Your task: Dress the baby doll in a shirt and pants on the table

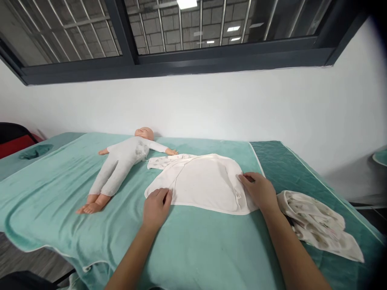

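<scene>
i have the white garment (202, 185) laid out in front of me on the green cover (196, 249), spread nearly flat, which lets its edges and front seam lie where i can see them. my right hand (256, 187) has thumb and forefinger brought together on the garment's right edge, a light grip that likely keeps that side from rumpling. my left hand (157, 207) is at the lower left edge, thumb and forefinger close together; my knuckles hide the tips, so i can't tell whether that grip pinches the cloth or only presses it down. having one hand at each side probably holds the fabric even between them. a patterned sleeve reaches away to the upper left, near the doll (127, 149), which lies on its back with arms out, well aside from the cloth i'm handling. the bundled cloth (317, 225) sits crumpled beyond my right forearm, apart from the flat garment.
</scene>
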Action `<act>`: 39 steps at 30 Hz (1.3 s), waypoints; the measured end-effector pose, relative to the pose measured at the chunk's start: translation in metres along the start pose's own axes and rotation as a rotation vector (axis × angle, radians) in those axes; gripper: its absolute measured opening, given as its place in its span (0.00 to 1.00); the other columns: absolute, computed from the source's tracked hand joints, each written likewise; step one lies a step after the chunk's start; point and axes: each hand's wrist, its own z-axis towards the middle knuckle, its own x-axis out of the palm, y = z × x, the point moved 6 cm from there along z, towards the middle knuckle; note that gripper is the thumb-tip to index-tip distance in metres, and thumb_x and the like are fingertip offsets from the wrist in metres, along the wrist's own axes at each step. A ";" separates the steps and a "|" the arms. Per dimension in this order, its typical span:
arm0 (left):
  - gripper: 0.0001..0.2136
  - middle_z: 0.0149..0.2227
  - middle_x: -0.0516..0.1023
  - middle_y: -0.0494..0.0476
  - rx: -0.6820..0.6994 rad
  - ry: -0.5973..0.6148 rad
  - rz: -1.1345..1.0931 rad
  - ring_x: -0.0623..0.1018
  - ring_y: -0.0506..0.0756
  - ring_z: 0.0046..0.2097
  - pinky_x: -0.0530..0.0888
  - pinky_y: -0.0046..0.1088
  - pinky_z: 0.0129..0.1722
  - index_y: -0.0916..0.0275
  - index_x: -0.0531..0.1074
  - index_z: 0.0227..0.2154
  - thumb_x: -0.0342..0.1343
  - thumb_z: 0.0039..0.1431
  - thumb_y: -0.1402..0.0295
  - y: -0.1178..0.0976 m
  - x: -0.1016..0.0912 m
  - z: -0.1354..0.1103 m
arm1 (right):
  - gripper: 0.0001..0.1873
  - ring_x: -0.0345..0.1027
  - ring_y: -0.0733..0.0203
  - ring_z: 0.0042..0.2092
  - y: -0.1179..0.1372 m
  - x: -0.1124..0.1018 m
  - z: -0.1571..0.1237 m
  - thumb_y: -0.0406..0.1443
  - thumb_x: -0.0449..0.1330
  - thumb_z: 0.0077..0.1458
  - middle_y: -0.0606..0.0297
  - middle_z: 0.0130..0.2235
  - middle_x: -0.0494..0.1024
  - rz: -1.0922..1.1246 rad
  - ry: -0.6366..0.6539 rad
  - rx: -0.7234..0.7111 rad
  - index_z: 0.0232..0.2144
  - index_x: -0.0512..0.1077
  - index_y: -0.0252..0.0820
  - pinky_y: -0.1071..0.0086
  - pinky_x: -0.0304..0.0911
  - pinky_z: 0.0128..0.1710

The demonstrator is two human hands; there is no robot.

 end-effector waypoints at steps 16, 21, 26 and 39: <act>0.14 0.31 0.77 0.53 -0.041 0.023 -0.006 0.75 0.55 0.37 0.64 0.31 0.36 0.59 0.72 0.32 0.45 0.69 0.61 0.002 0.001 0.000 | 0.20 0.73 0.51 0.46 0.008 0.001 -0.019 0.49 0.58 0.57 0.57 0.46 0.80 0.273 -0.081 -0.018 0.45 0.76 0.43 0.57 0.66 0.49; 0.13 0.29 0.76 0.53 0.044 -0.053 0.037 0.74 0.55 0.35 0.64 0.31 0.35 0.60 0.72 0.31 0.46 0.68 0.64 -0.007 -0.003 0.000 | 0.23 0.73 0.49 0.48 -0.002 0.020 -0.007 0.52 0.57 0.57 0.54 0.46 0.80 0.161 0.086 0.030 0.43 0.76 0.41 0.54 0.64 0.51; 0.12 0.25 0.72 0.54 0.235 -0.122 0.100 0.71 0.54 0.31 0.64 0.33 0.34 0.60 0.70 0.27 0.48 0.66 0.68 -0.028 -0.006 -0.003 | 0.23 0.73 0.55 0.41 0.013 0.017 -0.009 0.49 0.62 0.52 0.59 0.41 0.80 0.349 0.027 0.019 0.45 0.75 0.42 0.58 0.66 0.48; 0.36 0.40 0.79 0.62 -0.414 0.399 -1.203 0.79 0.56 0.35 0.71 0.26 0.27 0.62 0.59 0.62 0.59 0.55 0.48 -0.128 0.100 0.064 | 0.09 0.76 0.53 0.43 0.034 0.004 -0.030 0.43 0.59 0.60 0.59 0.43 0.82 0.907 0.227 -0.085 0.40 0.74 0.49 0.55 0.70 0.46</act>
